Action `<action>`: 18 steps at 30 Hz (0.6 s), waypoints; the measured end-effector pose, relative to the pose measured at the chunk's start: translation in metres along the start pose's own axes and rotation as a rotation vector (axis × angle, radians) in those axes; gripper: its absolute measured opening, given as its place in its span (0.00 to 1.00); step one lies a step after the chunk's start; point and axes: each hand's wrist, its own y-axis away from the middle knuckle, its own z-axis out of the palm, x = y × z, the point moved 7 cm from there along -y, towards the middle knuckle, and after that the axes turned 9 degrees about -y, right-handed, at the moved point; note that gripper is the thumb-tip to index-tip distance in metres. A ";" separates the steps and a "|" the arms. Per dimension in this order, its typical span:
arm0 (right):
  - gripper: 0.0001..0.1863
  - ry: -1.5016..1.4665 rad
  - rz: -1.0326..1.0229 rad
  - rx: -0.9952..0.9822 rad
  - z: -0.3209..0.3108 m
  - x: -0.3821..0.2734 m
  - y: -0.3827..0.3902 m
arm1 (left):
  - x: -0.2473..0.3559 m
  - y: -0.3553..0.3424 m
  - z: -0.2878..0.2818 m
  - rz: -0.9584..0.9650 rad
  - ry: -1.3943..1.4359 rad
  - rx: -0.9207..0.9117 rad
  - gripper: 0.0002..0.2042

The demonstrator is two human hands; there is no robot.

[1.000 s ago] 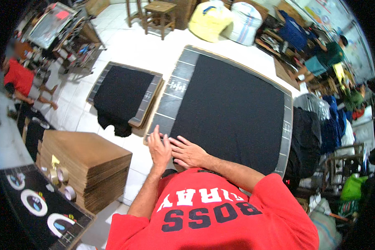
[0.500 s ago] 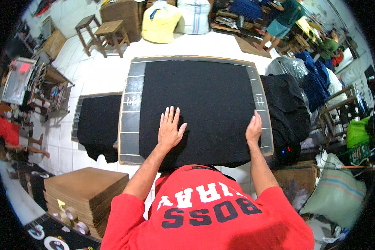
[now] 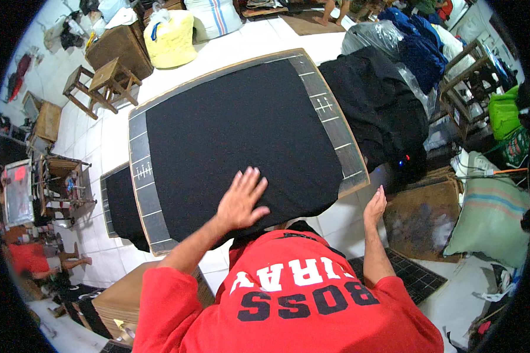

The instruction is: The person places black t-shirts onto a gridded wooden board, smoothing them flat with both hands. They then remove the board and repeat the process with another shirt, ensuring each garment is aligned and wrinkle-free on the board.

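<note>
"How is the left grip (image 3: pixel 237 207) posed?"

"Back upward, fingers (image 3: pixel 249 179) spread and pointing forward, thumb (image 3: pixel 260 212) angled out to the right."

"And the right grip (image 3: pixel 375 207)?"

"Well apart from the left, fingers straight and close together, pointing forward."

"The arms?"

"Left forearm (image 3: pixel 195 242) slants inward; right forearm (image 3: pixel 376 253) runs almost straight ahead."

My shirt (image 3: pixel 312 323) is red with white and black lettering. The cloth (image 3: pixel 235 141) before me is plain black; the board (image 3: pixel 333 132) beneath it shows dark grey, ruled in white along its left and right edges (the rim itself is tan). Beyond its far edge, one sack (image 3: pixel 171 42) is yellow, another sack (image 3: pixel 212 17) white with blue and red stripes.
</note>
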 end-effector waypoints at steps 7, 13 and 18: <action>0.23 -0.062 0.047 -0.054 0.004 0.006 0.003 | 0.046 0.025 0.002 0.108 0.190 -0.097 0.38; 0.21 -0.134 0.048 -0.023 0.001 -0.005 -0.017 | -0.049 -0.018 -0.004 -0.458 -0.130 0.074 0.40; 0.20 -0.190 0.006 0.074 -0.001 -0.024 -0.027 | 0.035 -0.040 0.009 -0.025 0.021 -0.022 0.39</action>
